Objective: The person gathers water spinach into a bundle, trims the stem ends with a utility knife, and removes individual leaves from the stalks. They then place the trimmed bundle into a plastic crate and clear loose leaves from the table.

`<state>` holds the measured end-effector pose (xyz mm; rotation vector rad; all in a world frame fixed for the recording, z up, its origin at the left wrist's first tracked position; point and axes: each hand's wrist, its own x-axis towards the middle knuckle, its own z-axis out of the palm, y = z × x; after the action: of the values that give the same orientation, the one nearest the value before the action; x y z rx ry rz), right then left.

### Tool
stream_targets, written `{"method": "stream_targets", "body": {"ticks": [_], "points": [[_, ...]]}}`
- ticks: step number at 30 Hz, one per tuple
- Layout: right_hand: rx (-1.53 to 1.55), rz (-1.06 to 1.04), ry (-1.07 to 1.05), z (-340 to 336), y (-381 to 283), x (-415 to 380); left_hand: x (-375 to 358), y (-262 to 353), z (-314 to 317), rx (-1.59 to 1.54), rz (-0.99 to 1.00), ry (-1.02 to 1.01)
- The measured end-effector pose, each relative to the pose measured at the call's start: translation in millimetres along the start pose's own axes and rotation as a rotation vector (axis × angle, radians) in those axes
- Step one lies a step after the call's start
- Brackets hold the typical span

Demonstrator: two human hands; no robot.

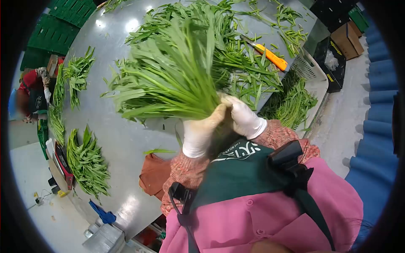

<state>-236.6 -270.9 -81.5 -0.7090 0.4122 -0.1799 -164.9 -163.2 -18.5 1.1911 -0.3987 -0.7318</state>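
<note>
A large bunch of long-leaved greens, looking like water spinach, is held above the metal table with its leaves fanned out to the far left. My left hand, in a white glove, is closed around the stem end. Beside it my right hand, also gloved, grips the same stems from the other side, its fingers partly hidden. Behind the bunch lies a loose heap of greens. On this heap rests a knife with an orange handle, its blade pointing away to the left.
Smaller bunches lie on the metal table at the left, near a red-and-black device. A white crate with greens stands at the right edge. Across the table is another person. Green crates are stacked at far left.
</note>
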Motion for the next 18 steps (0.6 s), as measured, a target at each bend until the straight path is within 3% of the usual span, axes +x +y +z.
{"method": "stream_targets", "body": {"ticks": [2,3,5,8,9,11,14,16,18], "points": [[-0.65,-0.244,0.11,3.7,-30.0,-0.6,1.3,11.4,-4.6,-0.047,-0.107,0.006],[-0.651,-0.509,0.213,9.9,-34.2,0.4,1.1,10.8,-5.7,0.045,-0.147,0.057],[-0.867,-0.631,0.139,29.1,-69.0,-11.5,-1.3,6.7,-8.2,0.232,-0.239,0.157],[-1.156,-0.787,-0.024,55.2,-89.4,-18.7,-6.5,-2.0,-0.9,0.221,-0.045,0.097],[-1.25,-0.832,-0.018,58.8,-88.4,-16.3,-11.1,-0.5,-1.3,0.333,-0.193,0.048],[-1.274,-0.807,-0.012,57.4,-81.6,-7.5,-7.1,-27.3,-25.9,-0.728,-0.448,-0.177],[-1.253,-0.692,-0.053,61.5,-82.9,-8.2,-4.4,-33.3,-40.7,-1.938,-0.767,-0.006],[-1.268,-0.581,-0.084,62.6,-85.8,-9.7,-8.4,-48.8,-52.0,-1.806,-0.791,0.105],[-1.227,-0.646,-0.122,55.5,-80.3,-5.3,-11.3,-56.2,-52.3,-1.979,-0.891,-0.028]]}}
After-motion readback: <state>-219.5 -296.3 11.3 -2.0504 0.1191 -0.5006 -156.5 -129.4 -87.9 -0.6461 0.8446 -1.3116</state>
